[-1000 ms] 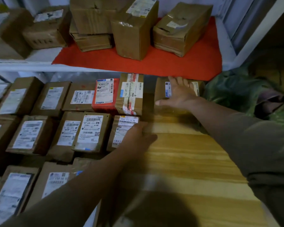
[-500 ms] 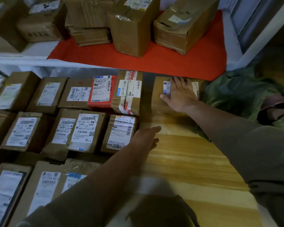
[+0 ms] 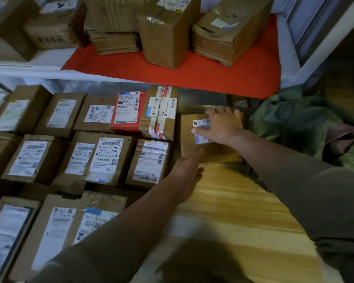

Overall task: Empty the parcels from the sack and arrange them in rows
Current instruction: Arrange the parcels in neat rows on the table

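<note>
A brown cardboard parcel (image 3: 192, 137) with a small white label lies at the right end of the back row on the wooden floor. My right hand (image 3: 221, 125) rests flat on its top, fingers spread and hooked over its far edge. My left hand (image 3: 187, 170) is open, fingertips touching the parcel's near left corner. Several labelled brown parcels lie in rows to the left, among them a red one (image 3: 129, 111) and a taped one (image 3: 159, 113). The green sack (image 3: 298, 121) lies crumpled at the right.
A white shelf (image 3: 29, 68) with a red cloth (image 3: 223, 76) runs above the rows and carries several larger cartons. Bare wooden floor (image 3: 233, 211) stretches in front of the held parcel. A white frame (image 3: 315, 48) rises at the right.
My left hand has left the small parcel in the second row and reached right to the end parcel's corner. My right hand stays on that parcel, which has slid slightly toward me.
</note>
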`<state>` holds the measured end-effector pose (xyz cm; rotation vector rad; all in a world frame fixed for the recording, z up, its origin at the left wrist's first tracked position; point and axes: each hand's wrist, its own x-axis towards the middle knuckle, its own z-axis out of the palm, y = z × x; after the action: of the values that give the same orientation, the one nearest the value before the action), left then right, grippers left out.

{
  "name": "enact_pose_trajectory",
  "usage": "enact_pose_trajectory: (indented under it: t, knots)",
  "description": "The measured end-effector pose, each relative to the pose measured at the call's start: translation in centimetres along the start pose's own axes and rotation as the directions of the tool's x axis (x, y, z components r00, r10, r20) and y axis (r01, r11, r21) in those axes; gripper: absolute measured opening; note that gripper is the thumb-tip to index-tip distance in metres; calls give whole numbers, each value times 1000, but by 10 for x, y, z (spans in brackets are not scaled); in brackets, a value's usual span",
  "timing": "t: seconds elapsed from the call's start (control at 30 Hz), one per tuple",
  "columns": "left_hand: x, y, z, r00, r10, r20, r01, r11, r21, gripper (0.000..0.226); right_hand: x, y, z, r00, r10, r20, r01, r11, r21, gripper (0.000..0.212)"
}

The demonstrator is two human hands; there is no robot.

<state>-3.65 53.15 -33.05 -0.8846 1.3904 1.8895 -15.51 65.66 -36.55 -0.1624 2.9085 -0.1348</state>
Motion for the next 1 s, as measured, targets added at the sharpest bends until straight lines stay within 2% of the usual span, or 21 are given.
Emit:
enact_pose_trajectory:
  t: [0.13, 0.27, 0.37, 0.43, 0.5, 0.63, 0.73, 0.77, 0.83, 0.93, 1.0]
  knots:
    - [-9, -6, 6, 999, 34, 30, -30, 993, -115, 59, -17, -12, -9, 993, 26, -112, -8, 988, 156, 61]
    - [-24, -14, 11, 988, 151, 31, -148, 984, -97, 44, -36, -14, -14, 967, 111, -231, -35, 950, 310, 57]
    - [-38, -17, 9, 955, 297, 17, -296, 955, -19, 94, -56, -14, -19, 916, 235, -325, -56, 878, 476, 57]
    - [-43, -15, 3, 910, 414, -6, -413, 909, 61, 105, -70, -16, -25, 862, 307, -403, -57, 849, 526, 55]
    - [-44, -9, -6, 884, 467, -14, -459, 876, 149, 99, -84, -20, -31, 826, 370, -426, -90, 832, 547, 53]
    - [-48, 10, -23, 891, 453, 27, -438, 843, 311, 88, -107, -29, -29, 836, 422, -350, -214, 839, 500, 48]
    - [-56, 22, -36, 909, 399, 121, -416, 844, 338, 35, -120, -30, -19, 841, 458, -288, -282, 826, 489, 43]
    - [-55, 23, -40, 918, 366, 154, -397, 847, 354, 26, -124, -30, -14, 848, 465, -255, -301, 818, 491, 45]
    - [-53, 19, -47, 928, 325, 181, -371, 830, 417, 23, -130, -31, -1, 871, 456, -183, -322, 811, 489, 60]
    - [-45, 8, -53, 941, 290, 176, -340, 803, 490, 35, -145, -44, 18, 892, 440, -109, -348, 819, 457, 102]
    - [-45, 4, -54, 940, 295, 172, -341, 794, 502, 41, -152, -51, 29, 883, 456, -113, -366, 818, 443, 118]
